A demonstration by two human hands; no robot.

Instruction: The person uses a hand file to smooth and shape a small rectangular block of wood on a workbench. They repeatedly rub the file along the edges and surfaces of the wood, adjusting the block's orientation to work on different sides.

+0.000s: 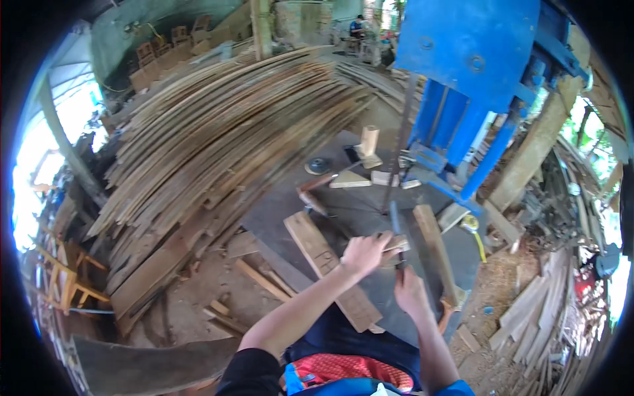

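My left hand (365,256) is closed around a short wooden block (398,244) above the dark saw table. Just right of it, my right hand (411,290) grips a long narrow tool (395,219) with a bluish-grey shaft or blade; its exact kind does not show. The tool passes against or right beside the block. Under my left forearm lies a wide plank with pencil-like marks (322,254). Beyond my hands, a band saw blade (396,148) runs down to the table from a blue machine housing (469,49).
On the metal table (277,214) lie wood offcuts (350,179), a long board (436,247), a round dark disc (318,165) and a yellow tape measure (471,224). A large stack of planks (218,138) fills the left. Scrap wood (528,317) lies right. Another person (357,28) sits far back.
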